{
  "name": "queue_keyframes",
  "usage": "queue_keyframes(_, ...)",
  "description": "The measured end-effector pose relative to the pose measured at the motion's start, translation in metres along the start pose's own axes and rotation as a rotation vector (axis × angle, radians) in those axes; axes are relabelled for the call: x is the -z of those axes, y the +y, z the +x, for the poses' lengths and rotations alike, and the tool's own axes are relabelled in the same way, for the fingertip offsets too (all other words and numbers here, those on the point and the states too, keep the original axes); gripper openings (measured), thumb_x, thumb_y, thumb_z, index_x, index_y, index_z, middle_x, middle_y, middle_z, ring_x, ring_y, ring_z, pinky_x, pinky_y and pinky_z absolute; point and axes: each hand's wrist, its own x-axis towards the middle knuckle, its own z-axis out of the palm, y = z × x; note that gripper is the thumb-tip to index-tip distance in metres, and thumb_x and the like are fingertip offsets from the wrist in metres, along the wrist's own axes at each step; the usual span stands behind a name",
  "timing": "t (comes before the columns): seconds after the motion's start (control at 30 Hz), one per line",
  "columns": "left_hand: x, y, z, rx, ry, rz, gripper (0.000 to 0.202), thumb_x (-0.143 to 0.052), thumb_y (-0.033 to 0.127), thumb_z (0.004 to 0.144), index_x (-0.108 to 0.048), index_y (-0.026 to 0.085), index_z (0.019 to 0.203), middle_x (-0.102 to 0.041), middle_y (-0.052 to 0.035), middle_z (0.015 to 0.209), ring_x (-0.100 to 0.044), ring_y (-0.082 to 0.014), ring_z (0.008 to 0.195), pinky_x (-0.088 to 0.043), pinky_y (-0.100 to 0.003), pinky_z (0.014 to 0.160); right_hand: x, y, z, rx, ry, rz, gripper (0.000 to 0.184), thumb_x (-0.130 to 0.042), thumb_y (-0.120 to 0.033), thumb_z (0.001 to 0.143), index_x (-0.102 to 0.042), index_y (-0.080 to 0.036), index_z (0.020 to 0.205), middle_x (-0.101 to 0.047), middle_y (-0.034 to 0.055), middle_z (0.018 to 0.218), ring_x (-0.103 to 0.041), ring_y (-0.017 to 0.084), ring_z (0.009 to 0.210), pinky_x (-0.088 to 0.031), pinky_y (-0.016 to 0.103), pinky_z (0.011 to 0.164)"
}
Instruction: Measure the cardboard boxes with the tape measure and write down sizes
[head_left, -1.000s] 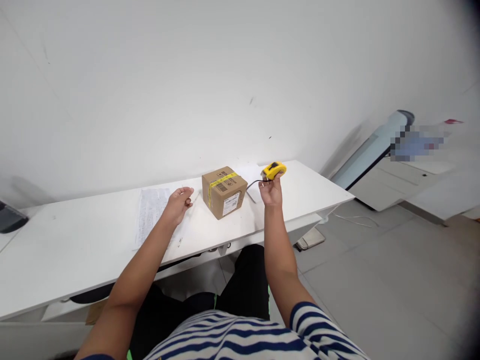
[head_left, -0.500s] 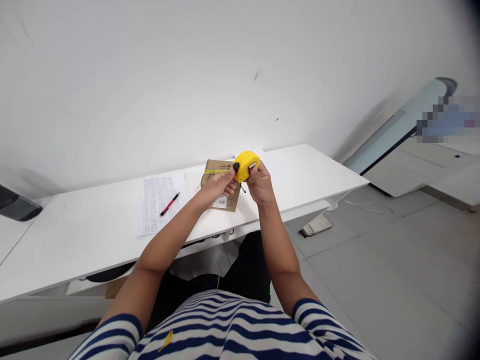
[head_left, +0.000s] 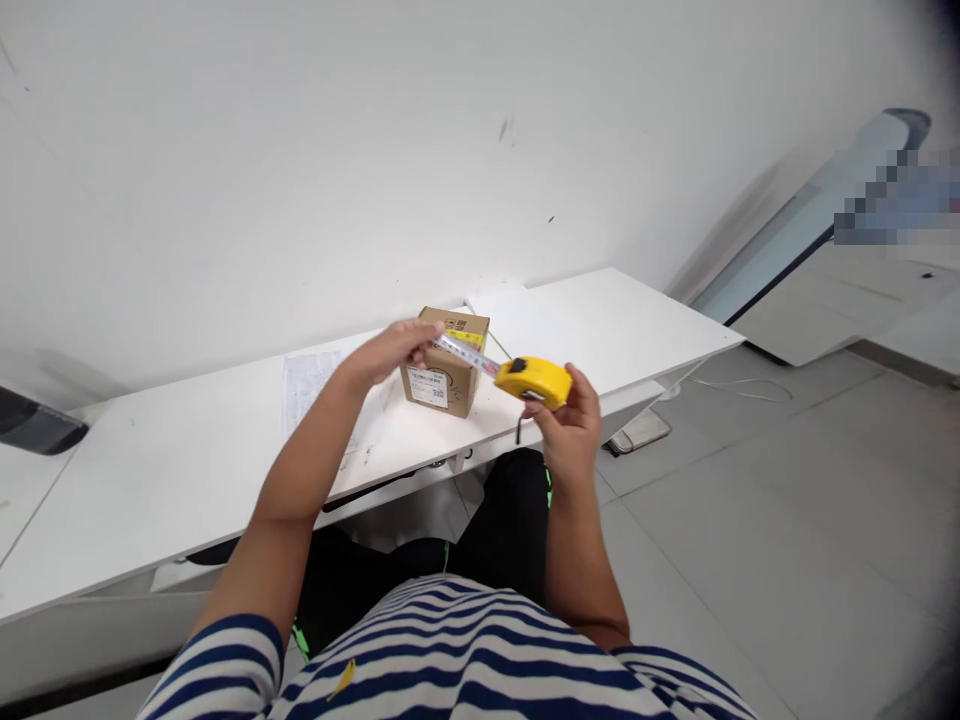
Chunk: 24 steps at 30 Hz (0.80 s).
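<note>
My right hand (head_left: pixel 574 420) grips the yellow case of a tape measure (head_left: pixel 546 380), its black lock button facing up and a short dark strap hanging below. A length of pale blade (head_left: pixel 468 352) runs out of the case to the left. At the blade's free end, my left hand (head_left: pixel 397 350) pinches it between the fingers. Behind the blade a brown cardboard box (head_left: pixel 457 400) stands on the white desk, with yellow tape across it and a white label on its front. The blade passes in front of the box; whether it touches the box I cannot tell.
A printed sheet of paper (head_left: pixel 304 385) lies on the white desk (head_left: pixel 172 470) at the left, partly behind my left arm. A dark object (head_left: pixel 37 425) juts in at the left edge. The wall (head_left: pixel 300 180) rises behind the desk. A cable (head_left: pixel 742 385) lies on the floor at right.
My hands have moved apart, drawing blade out of the tape measure. The right hand went right and down with the case, the left hand leftward. The pen is now hidden.
</note>
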Motion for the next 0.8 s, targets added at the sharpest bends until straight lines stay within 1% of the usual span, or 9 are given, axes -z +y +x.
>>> queue_keyframes(0.03,0.015,0.005,0.007,-0.014,0.068,0.04,0.041,-0.081,0.052,0.077,-0.059,0.018,0.073,-0.048,0.0022,0.062,-0.045,-0.0088,0.055,-0.046,-0.026,0.06,0.011,0.0,0.002,0.006,0.048,-0.015,0.073,-0.09,-0.041,0.063,-0.062,-0.03,0.129,-0.063,0.0067,0.122,-0.064,0.016,0.081,-0.059,0.029,0.059)
queue_keyframes(0.13,0.062,0.008,0.035,-0.05,0.393,0.124,0.034,-0.077,0.042,0.083,-0.054,0.019,0.071,-0.05,0.0008,0.066,-0.046,-0.01,0.059,-0.045,-0.027,0.063,0.042,0.005,0.022,-0.025,0.175,-0.065,0.077,-0.086,-0.047,0.065,-0.061,-0.028,0.135,-0.065,0.0065,0.121,-0.06,0.011,0.069,-0.056,0.028,0.058)
queue_keyframes(0.2,0.087,-0.002,0.052,0.011,0.47,0.134,0.032,-0.074,0.041,0.085,-0.054,0.02,0.072,-0.051,-0.0003,0.068,-0.048,-0.0118,0.062,-0.047,-0.029,0.067,0.055,0.01,0.039,-0.059,0.211,-0.1,0.08,-0.083,-0.049,0.068,-0.058,-0.028,0.141,-0.066,0.0057,0.121,-0.057,0.009,0.066,-0.055,0.027,0.059)
queue_keyframes(0.27,0.098,-0.019,0.064,0.114,0.471,0.193,0.033,-0.077,0.046,0.08,-0.057,0.02,0.072,-0.056,-0.002,0.072,-0.053,-0.0143,0.065,-0.048,-0.03,0.067,0.056,0.016,0.054,-0.086,0.204,-0.131,0.082,-0.08,-0.05,0.069,-0.056,-0.029,0.144,-0.066,0.0054,0.123,-0.057,0.009,0.069,-0.055,0.026,0.062)
queue_keyframes(0.4,0.085,-0.043,0.069,0.225,0.29,0.24,0.05,-0.08,0.064,0.067,-0.065,0.02,0.083,-0.068,-0.0056,0.082,-0.062,-0.0184,0.072,-0.049,-0.03,0.066,0.019,0.025,0.067,-0.108,0.09,-0.175,0.083,-0.078,-0.052,0.068,-0.056,-0.028,0.145,-0.066,0.0048,0.127,-0.057,0.01,0.072,-0.056,0.027,0.064)
queue_keyframes(0.47,0.071,-0.044,0.067,0.247,0.2,0.249,0.056,-0.08,0.069,0.062,-0.066,0.02,0.085,-0.073,-0.0073,0.085,-0.066,-0.0208,0.077,-0.05,-0.03,0.068,-0.007,0.027,0.067,-0.118,0.04,-0.209,0.082,-0.076,-0.053,0.071,-0.055,-0.027,0.146,-0.067,0.005,0.127,-0.055,0.009,0.07,-0.055,0.026,0.063)
queue_keyframes(0.57,0.059,-0.039,0.063,0.267,0.185,0.256,0.056,-0.084,0.067,0.058,-0.066,0.02,0.083,-0.076,-0.0074,0.086,-0.068,-0.0226,0.083,-0.05,-0.03,0.071,-0.032,0.027,0.062,-0.124,0.033,-0.247,0.08,-0.07,-0.055,0.078,-0.051,-0.025,0.15,-0.066,0.0065,0.13,-0.053,0.01,0.071,-0.054,0.025,0.062)
queue_keyframes(0.67,0.057,-0.035,0.06,0.253,0.214,0.256,0.054,-0.086,0.063,0.058,-0.065,0.02,0.081,-0.074,-0.0067,0.085,-0.068,-0.0211,0.082,-0.049,-0.03,0.071,-0.032,0.028,0.057,-0.107,0.024,-0.268,0.08,-0.069,-0.055,0.08,-0.049,-0.026,0.151,-0.063,0.0072,0.137,-0.053,0.01,0.072,-0.054,0.025,0.064)
queue_keyframes(0.8,0.053,-0.039,0.066,0.143,0.328,0.328,0.044,-0.083,0.052,0.071,-0.052,0.02,0.072,-0.062,0.0001,0.068,-0.056,-0.0147,0.063,-0.042,-0.027,0.061,-0.023,0.031,0.059,-0.112,0.025,-0.329,0.078,-0.067,-0.055,0.082,-0.048,-0.025,0.151,-0.066,0.0068,0.129,-0.055,0.011,0.072,-0.055,0.027,0.069)
